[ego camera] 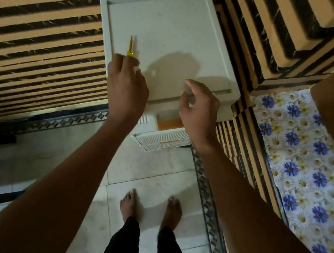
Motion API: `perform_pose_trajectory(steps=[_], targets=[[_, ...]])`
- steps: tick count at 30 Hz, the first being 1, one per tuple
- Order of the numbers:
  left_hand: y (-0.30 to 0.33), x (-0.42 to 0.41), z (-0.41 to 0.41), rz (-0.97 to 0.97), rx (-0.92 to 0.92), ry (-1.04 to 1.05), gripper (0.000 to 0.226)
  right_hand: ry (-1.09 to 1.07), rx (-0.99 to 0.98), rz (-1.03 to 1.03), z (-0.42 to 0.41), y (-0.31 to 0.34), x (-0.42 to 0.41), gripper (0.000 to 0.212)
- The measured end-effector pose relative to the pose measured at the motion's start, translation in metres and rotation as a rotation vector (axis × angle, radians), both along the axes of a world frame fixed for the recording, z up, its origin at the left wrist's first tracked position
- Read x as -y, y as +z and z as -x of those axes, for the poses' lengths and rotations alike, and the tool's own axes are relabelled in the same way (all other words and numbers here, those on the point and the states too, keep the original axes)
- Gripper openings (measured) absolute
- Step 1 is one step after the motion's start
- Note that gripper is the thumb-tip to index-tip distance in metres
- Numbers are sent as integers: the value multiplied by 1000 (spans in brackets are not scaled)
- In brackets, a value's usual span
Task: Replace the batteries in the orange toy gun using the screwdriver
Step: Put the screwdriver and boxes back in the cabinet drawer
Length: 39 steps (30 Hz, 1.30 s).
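A white plastic drawer cabinet (178,24) stands on the pale tiled floor (152,181) beside a floral-sheeted bed (310,161).

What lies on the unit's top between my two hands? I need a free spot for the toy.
Head view: only bare white cabinet top and shadow lie between the left hand, holding the screwdriver, and the right hand.

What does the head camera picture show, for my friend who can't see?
A person's left hand holds a yellow screwdriver over a white drawer cabinet. The right hand hovers open at its front edge.
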<state>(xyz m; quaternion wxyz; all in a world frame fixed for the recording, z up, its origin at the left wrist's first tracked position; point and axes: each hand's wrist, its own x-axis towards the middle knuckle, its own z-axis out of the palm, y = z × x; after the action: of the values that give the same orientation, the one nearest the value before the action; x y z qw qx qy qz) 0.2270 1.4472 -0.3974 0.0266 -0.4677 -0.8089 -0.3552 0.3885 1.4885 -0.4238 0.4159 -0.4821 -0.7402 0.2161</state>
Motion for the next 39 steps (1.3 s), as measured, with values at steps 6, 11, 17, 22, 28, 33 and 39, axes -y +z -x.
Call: perform_pose_trajectory(steps=[6, 11, 17, 22, 28, 33, 39], targets=[[-3, -24, 23, 214, -6, 78, 36, 48, 61, -72, -4, -20, -5, 24], [4, -22, 19, 187, 132, 142, 32, 104, 96, -151, -8, -30, -9, 20], [5, 66, -58, 29, 389, 100, 21, 175, 263, -303, -25, -32, -14, 22], [-35, 140, -118, 103, 508, 44, 16, 198, 362, -350, -36, -36, -15, 32], [-117, 135, -103, 399, 467, -10, 15, 191, 401, -362, -42, -45, -10, 39], [-157, 87, -64, 532, 381, 27, 15, 165, 383, -406, -41, -49, -11, 40], [-181, 20, -35, 516, 464, 17, 22, 135, 381, -450, -39, -60, -14, 42]])
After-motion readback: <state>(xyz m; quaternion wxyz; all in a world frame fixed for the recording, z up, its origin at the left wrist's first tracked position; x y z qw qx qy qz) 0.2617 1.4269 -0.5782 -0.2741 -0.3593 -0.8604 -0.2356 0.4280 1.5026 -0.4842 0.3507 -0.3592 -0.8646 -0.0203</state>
